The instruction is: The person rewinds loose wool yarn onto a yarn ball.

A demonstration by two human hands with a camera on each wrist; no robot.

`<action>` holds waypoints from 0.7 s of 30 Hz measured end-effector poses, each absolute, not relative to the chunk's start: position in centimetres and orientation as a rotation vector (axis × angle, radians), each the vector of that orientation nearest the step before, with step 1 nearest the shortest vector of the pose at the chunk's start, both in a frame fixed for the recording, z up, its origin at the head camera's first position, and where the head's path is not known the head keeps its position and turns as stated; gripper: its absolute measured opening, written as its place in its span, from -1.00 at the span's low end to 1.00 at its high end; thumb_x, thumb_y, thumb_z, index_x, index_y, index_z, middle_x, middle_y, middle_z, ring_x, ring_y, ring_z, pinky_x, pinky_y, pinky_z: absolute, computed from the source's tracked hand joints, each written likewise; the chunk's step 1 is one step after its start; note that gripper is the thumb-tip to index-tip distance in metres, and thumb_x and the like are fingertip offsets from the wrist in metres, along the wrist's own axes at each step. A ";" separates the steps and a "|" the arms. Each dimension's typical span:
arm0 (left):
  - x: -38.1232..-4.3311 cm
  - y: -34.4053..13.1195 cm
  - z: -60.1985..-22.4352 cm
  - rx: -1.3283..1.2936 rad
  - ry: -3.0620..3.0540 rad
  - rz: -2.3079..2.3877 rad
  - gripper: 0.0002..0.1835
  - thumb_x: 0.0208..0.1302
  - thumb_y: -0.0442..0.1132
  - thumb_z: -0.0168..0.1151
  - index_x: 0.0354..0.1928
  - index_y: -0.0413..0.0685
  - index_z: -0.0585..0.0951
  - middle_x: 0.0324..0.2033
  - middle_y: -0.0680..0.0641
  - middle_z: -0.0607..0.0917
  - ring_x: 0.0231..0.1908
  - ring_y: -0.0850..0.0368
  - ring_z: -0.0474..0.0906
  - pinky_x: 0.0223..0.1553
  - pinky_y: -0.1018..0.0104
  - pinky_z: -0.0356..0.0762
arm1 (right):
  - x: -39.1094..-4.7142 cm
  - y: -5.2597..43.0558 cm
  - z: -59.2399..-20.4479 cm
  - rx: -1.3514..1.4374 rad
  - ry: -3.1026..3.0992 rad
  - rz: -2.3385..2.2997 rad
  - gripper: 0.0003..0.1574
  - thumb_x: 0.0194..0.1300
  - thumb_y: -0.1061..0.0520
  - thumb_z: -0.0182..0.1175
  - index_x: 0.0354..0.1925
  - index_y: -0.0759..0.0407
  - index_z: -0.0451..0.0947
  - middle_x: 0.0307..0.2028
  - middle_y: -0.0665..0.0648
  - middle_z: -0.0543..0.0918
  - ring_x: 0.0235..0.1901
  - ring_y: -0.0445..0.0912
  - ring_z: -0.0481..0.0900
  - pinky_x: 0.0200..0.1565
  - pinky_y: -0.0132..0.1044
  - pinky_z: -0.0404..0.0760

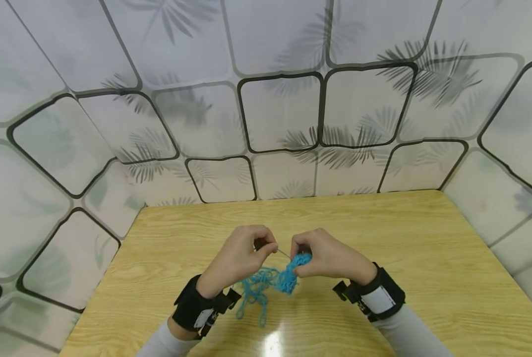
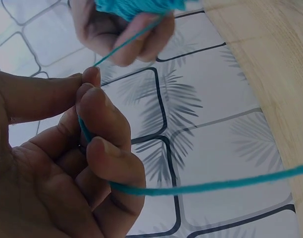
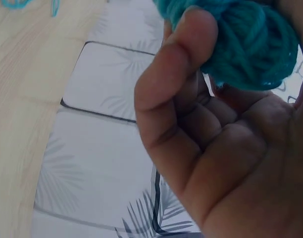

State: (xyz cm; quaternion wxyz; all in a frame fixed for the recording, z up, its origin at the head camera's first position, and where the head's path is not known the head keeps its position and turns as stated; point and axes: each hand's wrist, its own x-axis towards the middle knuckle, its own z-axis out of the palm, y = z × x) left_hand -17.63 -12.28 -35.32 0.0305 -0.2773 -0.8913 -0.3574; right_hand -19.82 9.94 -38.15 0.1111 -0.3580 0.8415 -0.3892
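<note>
A small ball of blue yarn is held by my right hand, its thumb and fingers curled round the wound strands. In the right wrist view the ball sits between the fingers and thumb. My left hand pinches a single strand of yarn between thumb and fingertip; the strand runs taut across to the ball. Past the pinch, the yarn passes through the curled left fingers and trails off. Loose loops of yarn hang or lie below, between the two hands.
The hands are over a wood-grain table. Behind it and at both sides stand pale walls with dark rounded outlines and leaf prints. A black strap with a small camera is on each wrist.
</note>
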 end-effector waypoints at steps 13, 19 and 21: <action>-16.3 -12.1 -34.6 -0.894 -2.689 -1.076 -0.86 0.26 -0.31 0.33 -0.42 0.10 0.66 -0.54 0.18 0.64 -0.53 0.39 0.50 -0.52 0.35 0.53 | -20.7 9.9 -38.7 -0.860 2.705 -1.163 -0.86 0.00 0.19 0.36 -0.46 0.04 0.56 -0.58 -0.05 0.59 -0.64 -0.24 0.43 -0.56 -0.35 0.47; -15.8 -11.9 -34.7 -0.925 -2.682 -1.095 -0.89 0.25 -0.32 0.34 -0.42 0.02 0.67 -0.54 0.18 0.64 -0.54 0.38 0.50 -0.51 0.36 0.54 | -21.0 10.1 -38.7 -0.732 2.718 -1.297 -0.87 0.08 0.17 0.39 -0.41 0.05 0.58 -0.54 0.00 0.64 -0.62 -0.16 0.49 -0.54 -0.29 0.50; -15.6 -11.8 -34.7 -0.925 -2.681 -1.098 -0.88 0.24 -0.33 0.34 -0.43 0.02 0.67 -0.55 0.17 0.63 -0.54 0.37 0.50 -0.51 0.36 0.55 | -21.1 10.2 -38.6 -0.691 2.730 -1.345 -0.87 0.11 0.15 0.38 -0.39 0.06 0.58 -0.52 0.02 0.66 -0.61 -0.15 0.50 -0.53 -0.27 0.52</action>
